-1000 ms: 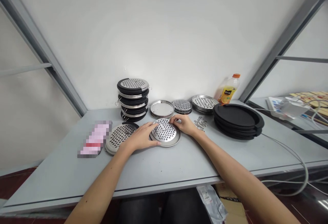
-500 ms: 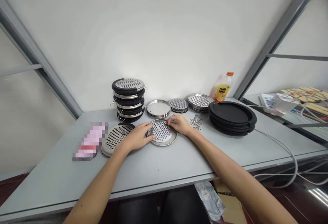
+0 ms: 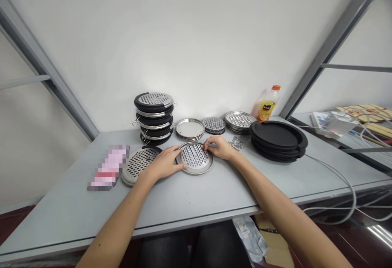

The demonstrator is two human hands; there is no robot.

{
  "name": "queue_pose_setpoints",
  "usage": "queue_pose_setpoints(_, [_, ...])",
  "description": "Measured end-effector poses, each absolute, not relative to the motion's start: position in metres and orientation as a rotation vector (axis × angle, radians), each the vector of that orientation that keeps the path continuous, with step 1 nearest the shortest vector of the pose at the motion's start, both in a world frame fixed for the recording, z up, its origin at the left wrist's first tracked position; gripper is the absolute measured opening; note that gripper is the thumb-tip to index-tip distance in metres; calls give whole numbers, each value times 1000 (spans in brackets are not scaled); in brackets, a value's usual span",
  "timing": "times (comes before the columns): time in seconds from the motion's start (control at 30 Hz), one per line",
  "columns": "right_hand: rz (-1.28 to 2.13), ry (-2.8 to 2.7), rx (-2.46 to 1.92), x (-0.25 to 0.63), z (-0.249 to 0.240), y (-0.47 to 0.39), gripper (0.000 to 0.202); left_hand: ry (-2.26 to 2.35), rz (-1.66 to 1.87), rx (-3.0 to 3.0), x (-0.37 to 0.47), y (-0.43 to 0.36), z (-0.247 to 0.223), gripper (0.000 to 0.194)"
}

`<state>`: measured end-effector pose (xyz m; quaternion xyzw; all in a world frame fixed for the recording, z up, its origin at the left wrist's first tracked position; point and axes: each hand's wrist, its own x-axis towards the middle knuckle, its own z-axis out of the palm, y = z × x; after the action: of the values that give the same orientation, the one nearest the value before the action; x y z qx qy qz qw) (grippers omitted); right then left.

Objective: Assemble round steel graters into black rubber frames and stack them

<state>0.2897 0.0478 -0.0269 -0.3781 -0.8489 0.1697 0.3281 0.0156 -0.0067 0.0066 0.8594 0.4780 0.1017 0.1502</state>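
Note:
A round perforated steel disc (image 3: 194, 155) lies in a shallow steel tray (image 3: 196, 169) on the grey table (image 3: 190, 202). My left hand (image 3: 162, 164) rests on the left edge of the disc and tray, fingers curled over the rim. My right hand (image 3: 221, 147) pinches the disc's far right edge. A second perforated disc in a pale rim (image 3: 139, 163) lies just left of my left hand.
At the back stand a stack of assembled black-rimmed units (image 3: 154, 117), steel trays (image 3: 190, 128), perforated discs (image 3: 214, 124), grater discs (image 3: 239, 120) and a juice bottle (image 3: 267, 105). Black lids (image 3: 278, 139) are stacked right, small metal clips (image 3: 235, 142) beside them. A pink packet (image 3: 109, 166) lies left.
The disc has settled flatter into the tray. My left fingers slid from the disc's top to its left rim. The view shifted slightly.

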Motion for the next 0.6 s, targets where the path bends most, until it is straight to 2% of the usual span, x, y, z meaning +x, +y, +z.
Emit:
queue_pose_setpoints(0.07, [471,-2217,-1019,291,-25,46,22,1375,279,2469,15,-7,7,68])
queue_pose_setpoints(0.23, [451,-2255,-1047,293,-21,42,21,1352,211,2464,13,-7,9,96])
queue_pose_setpoints(0.6, [470,-2283,-1045,292,-15,37,20,1353,207,2460,12,-8,9,88])
